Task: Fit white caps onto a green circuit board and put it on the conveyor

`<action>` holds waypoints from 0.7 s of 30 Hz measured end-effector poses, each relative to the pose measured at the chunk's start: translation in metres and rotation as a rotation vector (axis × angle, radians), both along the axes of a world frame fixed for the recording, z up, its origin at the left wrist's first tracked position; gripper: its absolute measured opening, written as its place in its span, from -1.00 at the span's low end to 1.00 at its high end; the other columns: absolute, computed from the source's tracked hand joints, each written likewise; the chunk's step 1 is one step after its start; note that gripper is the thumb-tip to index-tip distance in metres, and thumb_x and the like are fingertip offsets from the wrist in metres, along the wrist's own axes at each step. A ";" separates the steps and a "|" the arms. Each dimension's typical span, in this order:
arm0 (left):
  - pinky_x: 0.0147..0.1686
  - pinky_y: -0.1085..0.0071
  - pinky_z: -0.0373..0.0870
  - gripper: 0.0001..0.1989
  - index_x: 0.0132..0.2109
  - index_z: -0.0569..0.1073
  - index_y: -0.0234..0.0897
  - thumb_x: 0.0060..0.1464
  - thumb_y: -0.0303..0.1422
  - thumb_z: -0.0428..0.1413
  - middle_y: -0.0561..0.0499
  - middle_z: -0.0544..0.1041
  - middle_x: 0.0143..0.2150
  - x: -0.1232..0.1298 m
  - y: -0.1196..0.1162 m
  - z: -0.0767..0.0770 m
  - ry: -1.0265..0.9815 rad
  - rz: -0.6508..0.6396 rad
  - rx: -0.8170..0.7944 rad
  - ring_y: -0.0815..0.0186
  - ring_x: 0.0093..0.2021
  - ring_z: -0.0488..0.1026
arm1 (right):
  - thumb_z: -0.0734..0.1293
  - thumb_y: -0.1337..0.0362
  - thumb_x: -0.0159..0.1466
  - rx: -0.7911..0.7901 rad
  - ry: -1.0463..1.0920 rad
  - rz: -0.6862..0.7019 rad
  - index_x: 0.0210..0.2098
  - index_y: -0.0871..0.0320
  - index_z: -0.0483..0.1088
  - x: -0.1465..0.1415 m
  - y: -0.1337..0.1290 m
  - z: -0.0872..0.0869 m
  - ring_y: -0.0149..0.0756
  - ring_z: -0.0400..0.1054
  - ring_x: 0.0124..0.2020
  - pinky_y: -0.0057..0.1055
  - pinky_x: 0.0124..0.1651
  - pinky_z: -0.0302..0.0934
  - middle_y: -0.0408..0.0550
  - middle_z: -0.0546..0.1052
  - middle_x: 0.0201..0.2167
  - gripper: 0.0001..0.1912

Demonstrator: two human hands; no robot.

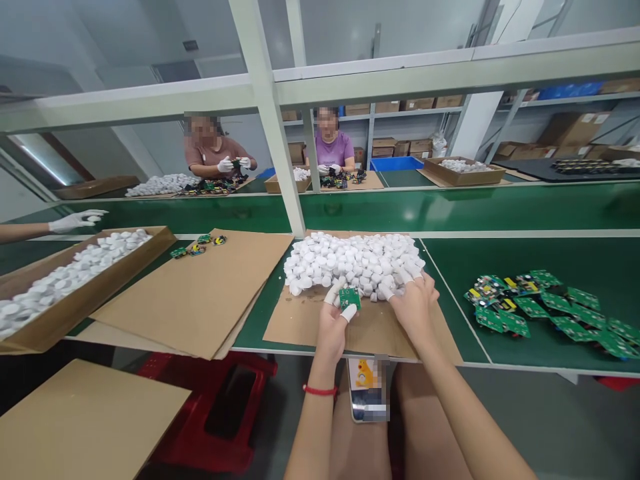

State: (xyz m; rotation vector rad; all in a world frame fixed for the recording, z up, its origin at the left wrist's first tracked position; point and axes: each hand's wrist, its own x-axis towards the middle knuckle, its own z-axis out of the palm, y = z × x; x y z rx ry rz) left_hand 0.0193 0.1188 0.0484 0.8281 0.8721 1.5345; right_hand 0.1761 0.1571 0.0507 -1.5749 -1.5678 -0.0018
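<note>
Between the thumb and fingers of my left hand [333, 317] is a small green circuit board [349, 299], held over the cardboard near the pile's front edge. White covers sit on several of my fingertips. My right hand [415, 300] reaches into the front right of a heap of small white plastic caps [350, 260], its thumb and fingers apart and touching the caps. Some of its fingertips blend in with the white pieces. The heap lies on a cardboard sheet [310, 327] on the green table.
More circuit boards [555, 307] lie at the right. Left of me are stacked cardboard sheets [200, 300] with several boards, and a box [125, 260] of white caps beside a co-worker's gloved hand [77, 220]. A white post [280, 127] rises behind the heap. Two people work across the table.
</note>
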 end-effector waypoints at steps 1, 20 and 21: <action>-0.35 0.45 0.37 -0.36 0.11 0.28 -0.22 -0.18 -0.39 0.22 -0.14 0.43 0.03 0.000 0.000 0.000 0.000 -0.001 -0.001 0.17 -0.07 0.41 | 0.27 0.34 0.03 -0.002 -0.039 -0.010 -0.35 0.21 0.47 -0.001 0.000 -0.001 0.31 0.01 0.06 0.21 -0.04 -0.06 0.26 0.44 -0.23 -0.81; -0.36 0.46 0.37 -0.49 -0.03 0.35 -0.25 -0.20 -0.39 0.24 -0.09 0.48 -0.10 0.001 0.001 0.001 0.100 -0.003 -0.010 0.24 -0.15 0.41 | 0.20 0.38 0.04 0.046 0.042 0.049 -0.40 0.22 0.44 -0.008 -0.007 0.007 0.16 0.20 -0.02 0.12 0.01 -0.02 0.18 0.50 -0.34 -0.80; -0.37 0.47 0.36 -0.52 -0.05 0.36 -0.25 -0.20 -0.40 0.24 -0.08 0.49 -0.12 0.001 0.000 0.002 0.118 -0.014 -0.011 0.24 -0.16 0.42 | 0.20 0.34 0.07 0.063 0.096 0.049 -0.32 0.25 0.44 -0.007 -0.008 0.008 0.12 0.22 -0.05 0.09 0.01 0.01 0.19 0.50 -0.29 -0.76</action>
